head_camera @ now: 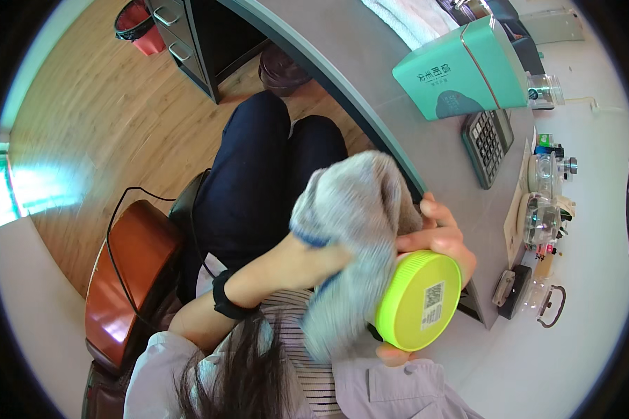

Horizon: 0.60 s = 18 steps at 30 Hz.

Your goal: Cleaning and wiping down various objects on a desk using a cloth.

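Observation:
A grey-white cloth with a blue edge (356, 209) is bunched in my left hand (320, 262), which wears a black band at the wrist. The cloth lies against the side of a jar with a lime-green ridged lid (419, 301) and is partly blurred. My right hand (445, 241) grips the jar from its far side, fingers at the top and another fingertip below the lid. The lid faces to the right and carries a label with a printed code. Most of the jar's body is hidden by the cloth and hands.
A grey desk (367, 68) curves along the right, with a turquoise tin box (461, 68), a calculator (487, 146), a white towel (414, 21) and glass teapots (542, 220). A brown chair armrest (136, 283) and a black cable are at left. A red bin (149, 39) stands beside drawers.

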Motion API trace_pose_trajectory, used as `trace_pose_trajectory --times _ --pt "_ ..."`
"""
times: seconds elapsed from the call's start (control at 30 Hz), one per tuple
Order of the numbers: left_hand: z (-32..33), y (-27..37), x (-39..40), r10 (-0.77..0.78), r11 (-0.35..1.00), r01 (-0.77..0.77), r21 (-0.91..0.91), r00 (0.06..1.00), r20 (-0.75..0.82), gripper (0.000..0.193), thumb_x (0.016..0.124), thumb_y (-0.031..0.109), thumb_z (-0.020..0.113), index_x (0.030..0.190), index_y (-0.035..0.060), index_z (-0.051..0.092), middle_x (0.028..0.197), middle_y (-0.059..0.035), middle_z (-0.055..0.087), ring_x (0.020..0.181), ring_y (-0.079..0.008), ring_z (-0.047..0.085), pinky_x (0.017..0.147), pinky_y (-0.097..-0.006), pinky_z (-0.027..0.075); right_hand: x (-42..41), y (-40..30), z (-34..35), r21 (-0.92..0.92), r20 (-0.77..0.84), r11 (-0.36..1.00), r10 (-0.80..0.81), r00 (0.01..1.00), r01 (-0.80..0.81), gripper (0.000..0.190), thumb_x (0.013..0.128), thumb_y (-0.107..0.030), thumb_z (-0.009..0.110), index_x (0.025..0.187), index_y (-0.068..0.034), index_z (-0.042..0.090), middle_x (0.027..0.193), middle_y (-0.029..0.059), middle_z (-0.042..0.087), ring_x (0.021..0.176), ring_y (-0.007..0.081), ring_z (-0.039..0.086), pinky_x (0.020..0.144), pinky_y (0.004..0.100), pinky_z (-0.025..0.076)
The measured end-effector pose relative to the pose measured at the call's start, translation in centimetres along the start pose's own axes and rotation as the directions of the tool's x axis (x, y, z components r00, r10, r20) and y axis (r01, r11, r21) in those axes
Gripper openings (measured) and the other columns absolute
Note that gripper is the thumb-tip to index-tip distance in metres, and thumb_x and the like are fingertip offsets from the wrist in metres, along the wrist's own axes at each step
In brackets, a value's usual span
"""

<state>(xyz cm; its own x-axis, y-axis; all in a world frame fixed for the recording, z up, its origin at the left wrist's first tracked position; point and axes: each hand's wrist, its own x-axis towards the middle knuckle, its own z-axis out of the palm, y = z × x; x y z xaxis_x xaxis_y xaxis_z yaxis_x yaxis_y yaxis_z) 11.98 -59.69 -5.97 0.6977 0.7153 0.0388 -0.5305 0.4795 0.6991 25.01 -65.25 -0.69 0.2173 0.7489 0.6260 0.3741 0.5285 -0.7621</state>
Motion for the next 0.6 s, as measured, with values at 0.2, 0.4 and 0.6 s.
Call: trace_pose_trajectory --times 0.2,0.4,0.6 --pt "0.0 0.9 1.3 -0.139 0.990 0.138 -0.030 0.989 -0.052 0.057 0.082 0.016 0.074 0.131 0.0012 0.049 0.123 -0.0097 0.059 0.115 -0.0208 0.055 0.098 -0.0358 0.043 -1.2 1.4 -0.3 -0.102 0.015 0.987 -0.124 0.992 0.125 0.100 0.063 -0.088 0.052 0.110 0.000 0.053 0.081 0.0132 0.064 0.109 0.0350 0.052 0.107 0.0563 0.028" --pt "1.0 2.4 3.1 0.408 0.838 -0.496 0.227 0.846 0.342 0.070 0.072 0.022 0.083 0.130 0.0030 0.049 0.121 -0.0119 0.059 0.113 -0.0244 0.056 0.097 -0.0353 0.044 -1.9 1.5 2.2 -0.174 -0.484 0.967 0.080 0.871 -0.185 0.113 0.063 -0.085 0.061 0.122 0.010 0.046 0.107 0.0254 0.061 0.100 0.0339 0.059 0.100 0.0486 0.039" --pt "2.0 1.0 2.7 0.271 0.937 -0.329 0.120 0.899 0.344 0.088 0.062 0.031 0.089 0.135 0.0056 0.048 0.129 -0.0135 0.056 0.120 -0.0280 0.054 0.102 -0.0365 0.042 -2.3 2.5 0.6 -0.034 -0.450 0.995 -0.097 0.888 0.092 0.115 0.065 -0.090 0.049 0.117 0.012 0.049 0.099 0.0268 0.062 0.100 0.0359 0.058 0.098 0.0434 0.042"
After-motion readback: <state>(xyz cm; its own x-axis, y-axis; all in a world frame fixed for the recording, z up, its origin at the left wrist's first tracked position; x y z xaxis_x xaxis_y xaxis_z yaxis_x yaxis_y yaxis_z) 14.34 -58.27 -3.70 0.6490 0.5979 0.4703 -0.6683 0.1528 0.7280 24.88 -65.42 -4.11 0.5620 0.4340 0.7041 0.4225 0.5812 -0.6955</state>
